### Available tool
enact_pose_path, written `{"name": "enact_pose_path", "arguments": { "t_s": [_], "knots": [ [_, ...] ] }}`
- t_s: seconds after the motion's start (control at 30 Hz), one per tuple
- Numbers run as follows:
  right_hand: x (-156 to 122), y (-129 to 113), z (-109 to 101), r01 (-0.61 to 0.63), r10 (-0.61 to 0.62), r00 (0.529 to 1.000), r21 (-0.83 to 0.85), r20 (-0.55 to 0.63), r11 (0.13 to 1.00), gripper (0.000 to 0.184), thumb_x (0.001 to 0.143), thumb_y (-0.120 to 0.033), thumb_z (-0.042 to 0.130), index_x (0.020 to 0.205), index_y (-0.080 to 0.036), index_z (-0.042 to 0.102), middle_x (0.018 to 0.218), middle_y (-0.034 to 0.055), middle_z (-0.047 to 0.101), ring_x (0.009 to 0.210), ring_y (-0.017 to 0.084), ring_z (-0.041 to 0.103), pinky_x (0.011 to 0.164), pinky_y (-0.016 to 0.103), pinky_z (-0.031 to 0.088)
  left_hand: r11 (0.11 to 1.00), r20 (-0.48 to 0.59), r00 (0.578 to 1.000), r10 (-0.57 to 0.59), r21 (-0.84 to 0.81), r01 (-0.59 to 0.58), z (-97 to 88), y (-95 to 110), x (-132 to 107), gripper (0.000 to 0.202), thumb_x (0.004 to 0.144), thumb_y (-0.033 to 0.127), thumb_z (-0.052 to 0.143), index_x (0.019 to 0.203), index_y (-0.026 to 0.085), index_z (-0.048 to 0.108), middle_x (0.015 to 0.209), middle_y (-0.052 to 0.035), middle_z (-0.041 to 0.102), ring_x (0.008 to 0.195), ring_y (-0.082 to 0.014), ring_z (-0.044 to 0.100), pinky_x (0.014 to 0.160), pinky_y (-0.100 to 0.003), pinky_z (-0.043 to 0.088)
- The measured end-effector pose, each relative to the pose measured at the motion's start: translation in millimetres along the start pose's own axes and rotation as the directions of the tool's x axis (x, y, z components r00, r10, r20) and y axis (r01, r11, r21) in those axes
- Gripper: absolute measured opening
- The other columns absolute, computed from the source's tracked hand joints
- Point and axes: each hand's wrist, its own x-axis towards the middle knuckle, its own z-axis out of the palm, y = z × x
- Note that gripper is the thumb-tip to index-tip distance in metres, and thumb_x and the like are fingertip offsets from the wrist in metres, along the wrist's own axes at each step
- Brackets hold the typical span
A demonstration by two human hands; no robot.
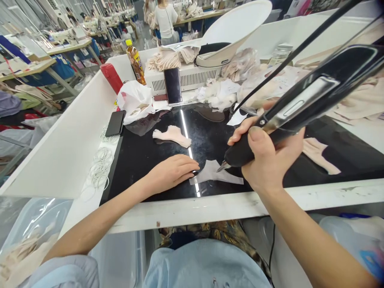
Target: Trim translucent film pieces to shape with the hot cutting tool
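My left hand (172,172) lies low over the black glossy work surface (138,160), fingers stretched out together. Its fingertips are by the left end of a thin white fabric piece (207,172), which has two curved arms. My right hand (270,160) is wrapped round a black handheld tool (300,108) with a silver plate on its body. The tool's pointed metal tip (222,166) is over the white piece; whether it touches is unclear. Beyond my left hand lies a pale pink fabric piece (172,135). Another pink piece (321,155) lies right of my right hand.
A black cable (279,64) runs beside the tool. At the back are an upright phone (173,85), a drink bottle (135,60), a fabric stack (165,58) and a white plastic bag (136,102). Another phone (115,123) and white elastic loops (101,166) lie left. A person (166,22) is beyond.
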Motion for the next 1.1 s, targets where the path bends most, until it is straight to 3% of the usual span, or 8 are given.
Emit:
{"name": "enact_pose_path", "arguments": {
  "t_s": [0.2, 0.4, 0.57, 0.67, 0.8, 1.0, 1.1],
  "knots": [
    [-5, -1, 7, -0.069, 0.068, 0.998, 0.073, 0.015, 0.995, 0.030, 0.081, -0.027, 0.078, 0.105, -0.031, 0.060, 0.077, -0.0037, 0.066, 0.055, 0.014, 0.059, 0.053, 0.033, 0.051, 0.985, 0.163, 0.986, 0.019, -0.170, 0.009, -2.0, -21, 27, 0.050, 0.099, 0.036, 0.060, 0.145, 0.021, 0.046, 0.149, -0.0107, 0.055, 0.147, -0.0251, 0.041, 0.121, -0.045, 0.036],
    [-10, 4, 17, -0.111, 0.111, 0.994, 0.122, 0.009, 0.986, 0.033, 0.081, -0.028, 0.078, 0.106, -0.030, 0.056, 0.076, -0.0048, 0.064, 0.057, 0.013, 0.058, 0.056, 0.031, 0.054, 0.972, 0.267, 0.963, 0.043, -0.233, 0.021, 1.7, -27, 33, 0.061, 0.096, 0.046, 0.063, 0.149, 0.025, 0.041, 0.156, -0.0119, 0.047, 0.152, -0.0285, 0.033, 0.126, -0.054, 0.021],
    [-16, 6, 17, -0.143, 0.140, 0.990, 0.124, 0.031, 0.982, 0.038, 0.080, -0.027, 0.079, 0.109, -0.030, 0.055, 0.079, -0.0037, 0.066, 0.059, 0.014, 0.061, 0.059, 0.032, 0.057, 0.968, 0.267, 0.962, 0.052, -0.251, 0.018, 7.2, -29, 33, 0.067, 0.092, 0.049, 0.067, 0.149, 0.026, 0.041, 0.154, -0.0110, 0.050, 0.153, -0.0286, 0.032, 0.127, -0.057, 0.013],
    [-19, 3, 11, -0.148, 0.145, 0.989, 0.078, 0.034, 0.986, 0.040, 0.080, -0.029, 0.080, 0.113, -0.029, 0.057, 0.078, -0.0037, 0.067, 0.061, 0.014, 0.061, 0.058, 0.031, 0.057, 0.970, 0.258, 0.965, 0.039, -0.241, 0.025, 8.4, -27, 33, 0.075, 0.089, 0.054, 0.069, 0.151, 0.026, 0.038, 0.158, -0.0126, 0.044, 0.154, -0.0291, 0.028, 0.127, -0.058, 0.010],
    [-21, -4, 0, -0.136, 0.134, 0.990, 0.041, 0.047, 0.990, 0.043, 0.080, -0.032, 0.080, 0.118, -0.029, 0.061, 0.079, -0.0020, 0.067, 0.061, 0.014, 0.061, 0.051, 0.030, 0.056, 0.968, 0.256, 0.966, 0.030, -0.247, 0.036, 7.8, -23, 32, 0.076, 0.089, 0.053, 0.070, 0.152, 0.027, 0.037, 0.156, -0.0105, 0.047, 0.155, -0.0280, 0.027, 0.128, -0.057, 0.005],
    [-21, -6, -9, -0.111, 0.111, 0.993, 0.011, 0.031, 0.994, 0.040, 0.080, -0.033, 0.080, 0.117, -0.034, 0.066, 0.080, -0.0006, 0.067, 0.057, 0.015, 0.060, 0.052, 0.034, 0.055, 0.971, 0.261, 0.965, -0.008, -0.227, 0.069, 7.7, -19, 33, 0.079, 0.088, 0.057, 0.070, 0.152, 0.026, 0.036, 0.157, -0.0095, 0.046, 0.154, -0.0282, 0.028, 0.128, -0.056, 0.006],
    [-16, -4, -6, -0.091, 0.089, 0.995, 0.026, 0.041, 0.996, 0.027, 0.082, -0.032, 0.078, 0.107, -0.033, 0.067, 0.080, -0.0014, 0.066, 0.056, 0.015, 0.060, 0.053, 0.034, 0.054, 0.973, 0.245, 0.969, -0.019, -0.219, 0.074, 9.3, -17, 32, 0.081, 0.086, 0.059, 0.070, 0.152, 0.026, 0.037, 0.157, -0.0108, 0.046, 0.154, -0.0293, 0.028, 0.128, -0.056, 0.006]
  ]
}}
